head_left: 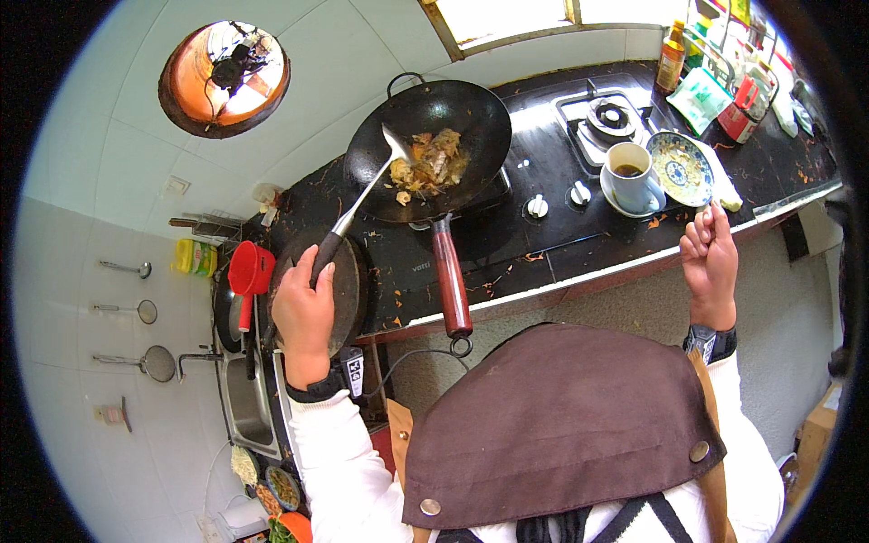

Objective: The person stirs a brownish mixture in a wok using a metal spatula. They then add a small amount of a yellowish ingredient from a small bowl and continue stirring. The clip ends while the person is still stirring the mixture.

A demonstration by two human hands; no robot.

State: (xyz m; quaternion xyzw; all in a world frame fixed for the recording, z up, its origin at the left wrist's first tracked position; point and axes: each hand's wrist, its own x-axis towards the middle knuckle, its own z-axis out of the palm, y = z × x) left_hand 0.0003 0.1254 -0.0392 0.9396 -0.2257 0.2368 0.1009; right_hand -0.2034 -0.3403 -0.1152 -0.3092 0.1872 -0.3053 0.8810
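Observation:
My left hand [303, 305] grips the black handle of a metal wok spatula [366, 197], whose blade rests among browned food pieces [434, 163] in a black wok [380, 129]. The wok sits on the left burner, its red wooden handle [451, 278] pointing towards me. My right hand [709, 254] is raised at the counter's front edge, fingers bent, at the near rim of a blue-and-white patterned plate [699, 163] with food residue; whether its fingertips touch or hold the plate, I cannot tell. Left of the plate, a white mug [628, 178] with dark liquid stands on a saucer.
The right gas burner [609, 119] is bare. Bottles, including a brown sauce bottle [671, 58], crowd the back right. A round chopping board [349, 285] lies left of the wok handle, near a red ladle [251, 268] and the sink [248, 400]. Food scraps dot the black counter.

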